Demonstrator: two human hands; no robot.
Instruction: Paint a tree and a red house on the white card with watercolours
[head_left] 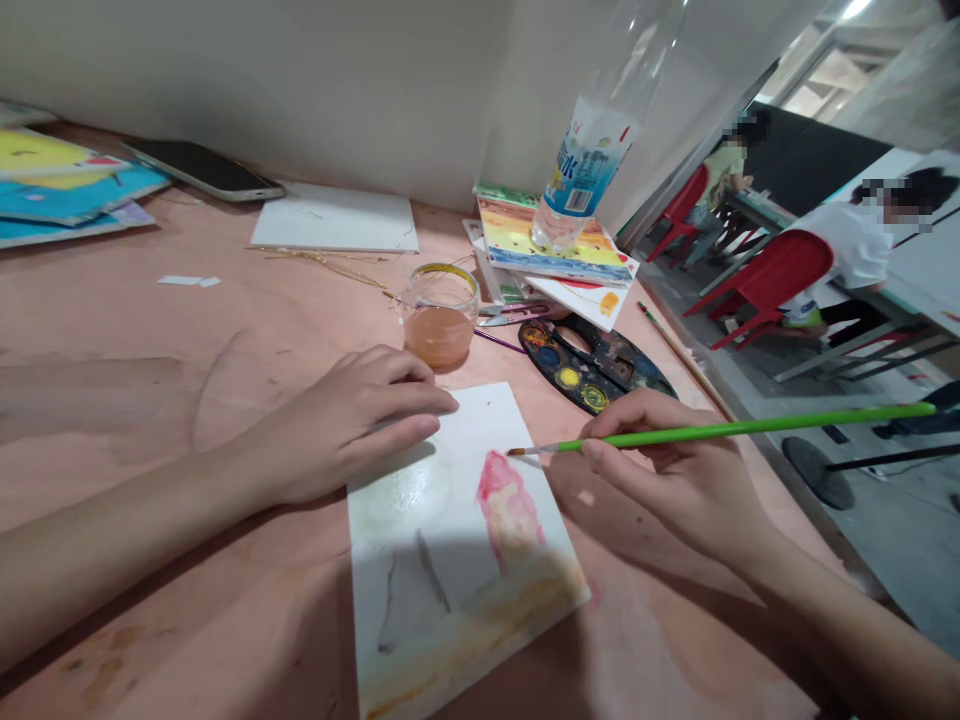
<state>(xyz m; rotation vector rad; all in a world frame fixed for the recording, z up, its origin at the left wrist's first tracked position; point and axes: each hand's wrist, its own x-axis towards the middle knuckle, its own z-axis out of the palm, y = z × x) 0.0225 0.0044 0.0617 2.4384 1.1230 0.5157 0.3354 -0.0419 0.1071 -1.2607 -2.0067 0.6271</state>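
Note:
A white painting board (450, 590) lies on the table in front of me, with a pink and pale orange shape at its right, dark grey strokes at the left and brown-yellow along the near edge. My left hand (367, 425) rests on its upper left part, fingers stretched out and holding nothing. Pinched in my right hand (675, 480) is a green paintbrush (720, 430), its tip at the top of the pink shape. Just beyond the board stands a glass jar (439, 320) of cloudy orange-brown water. A dark paint palette (592, 360) with yellow and blue wells lies behind my right hand.
A clear plastic bottle (585, 160) stands on stacked painted boards (517, 235). Farther left are a phone (202, 168), a white sheet (337, 218) and blue-yellow paintings (67, 195). Another brush (682, 355) lies by the table's right edge. Two people sit at tables beyond, near red chairs (780, 275).

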